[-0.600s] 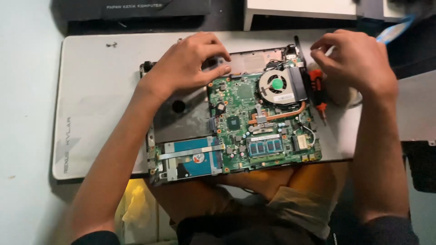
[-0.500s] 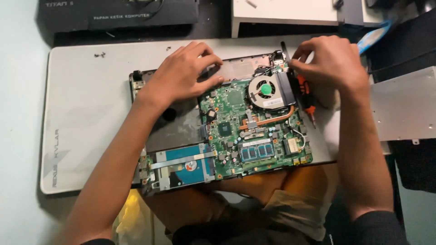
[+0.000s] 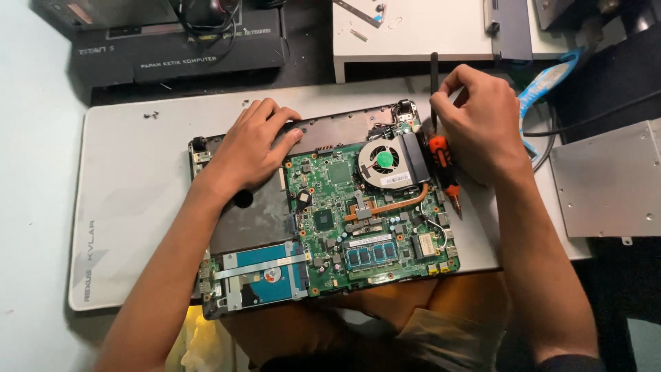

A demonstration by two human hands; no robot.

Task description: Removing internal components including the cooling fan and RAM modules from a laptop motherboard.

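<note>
An opened laptop base lies on a grey mat (image 3: 131,207), showing its green motherboard (image 3: 337,207), round cooling fan (image 3: 383,160) and a hard drive (image 3: 265,275) at the front left. My left hand (image 3: 251,148) rests flat on the bare chassis at the back left, fingers spread and touching the board's edge. My right hand (image 3: 482,124) pinches a thin black tool (image 3: 434,76), held upright at the back right corner by the hinge. An orange-and-black screwdriver (image 3: 444,169) lies along the laptop's right edge, partly under that hand.
A black box (image 3: 179,48) and a white shelf (image 3: 413,34) stand behind the mat. A grey metal plate (image 3: 609,179) lies to the right, with a blue strap (image 3: 544,86) and a black cable near it. Small screws lie at the mat's back left.
The view has shifted a little. Both hands stay at the same spots on the laptop, and the right hand keeps the black tool at the hinge corner.
</note>
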